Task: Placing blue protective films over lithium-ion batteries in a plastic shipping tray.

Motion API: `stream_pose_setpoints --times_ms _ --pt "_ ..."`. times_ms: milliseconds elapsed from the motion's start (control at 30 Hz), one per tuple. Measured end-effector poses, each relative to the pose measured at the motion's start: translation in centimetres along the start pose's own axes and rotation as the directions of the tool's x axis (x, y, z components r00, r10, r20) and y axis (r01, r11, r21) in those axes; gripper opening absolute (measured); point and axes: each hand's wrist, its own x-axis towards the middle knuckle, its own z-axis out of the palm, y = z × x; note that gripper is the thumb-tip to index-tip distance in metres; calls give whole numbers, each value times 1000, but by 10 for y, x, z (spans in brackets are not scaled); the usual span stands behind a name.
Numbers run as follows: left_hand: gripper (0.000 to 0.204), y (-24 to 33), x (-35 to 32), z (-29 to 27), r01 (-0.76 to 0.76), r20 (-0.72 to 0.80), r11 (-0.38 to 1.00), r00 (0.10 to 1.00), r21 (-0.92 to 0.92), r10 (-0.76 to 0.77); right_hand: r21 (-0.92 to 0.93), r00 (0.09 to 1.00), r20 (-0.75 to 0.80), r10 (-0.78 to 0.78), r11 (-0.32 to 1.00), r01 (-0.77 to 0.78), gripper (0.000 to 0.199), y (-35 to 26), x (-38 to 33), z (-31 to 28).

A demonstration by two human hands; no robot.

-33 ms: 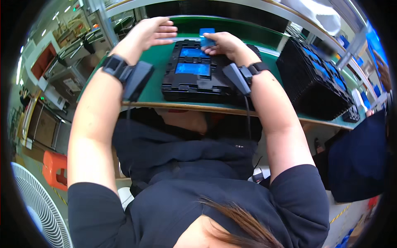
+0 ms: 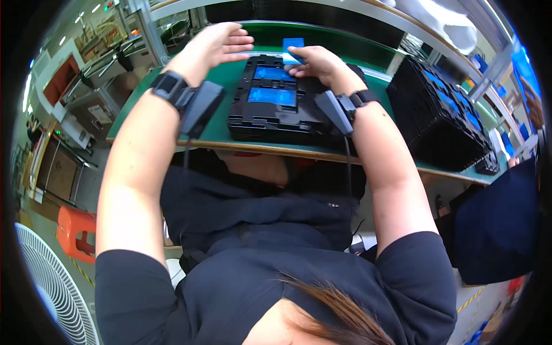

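Note:
My right hand (image 2: 319, 62) pinches a flat blue block (image 2: 294, 50) between thumb and fingers. The block stands over the far part of a black plastic tray (image 2: 267, 121) on the bench in front of me. Blue rectangular pieces (image 2: 272, 96) lie in the tray's recesses. My right forearm and wrist hide much of the tray's right side. Off the tray's far left corner, my left hand (image 2: 223, 46) is held with its fingers stretched out and nothing in it.
A tall stack of black trays (image 2: 440, 118) with blue pieces on top stands to the right on the green bench (image 2: 210, 129). A metal frame post (image 2: 144, 34) rises at the left. Another person (image 2: 494, 224) is at the right edge. An orange stool (image 2: 75, 230) and a fan (image 2: 49, 287) are lower left.
The whole view has shifted slightly. My left hand sits a little further right, its fingers still stretched out, and my right hand still grips the blue block.

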Motion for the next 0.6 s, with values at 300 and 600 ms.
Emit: stream_pose_setpoints --times_ms 300,600 --pt "19 -53 76 33 87 26 744 995 -663 -93 178 994 -107 -1 984 20 27 -1 2 -4" --pt "34 -77 41 36 -72 211 898 961 -434 179 -245 985 65 158 960 -138 24 -32 -1 2"
